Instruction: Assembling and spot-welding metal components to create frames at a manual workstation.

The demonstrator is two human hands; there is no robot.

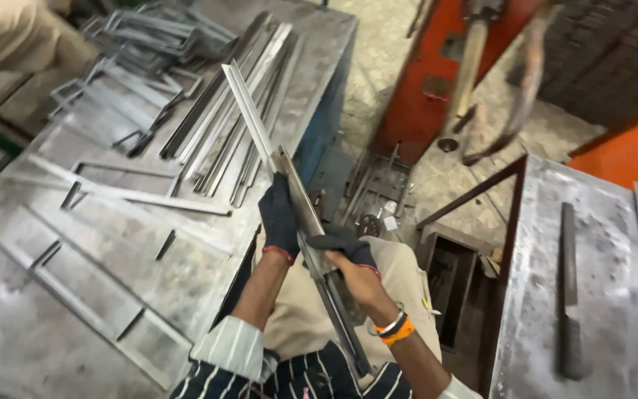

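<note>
My left hand [280,219], in a dark glove, grips a long metal angle strip [249,118] near its middle. My right hand [348,258], also gloved and with orange and white bangles at the wrist, holds the same strip lower down. The strip runs from near my lap up and left over the edge of the grey metal workbench [53,325]. Its far end points toward a pile of similar metal strips [238,125] lying on the bench.
Bent metal frames [134,59] are heaped at the bench's far end; flat frames [97,310] lie nearer. A second steel table [592,281] at right carries a dark flat bar [568,288]. An orange machine [437,74] stands ahead, with scrap on the floor.
</note>
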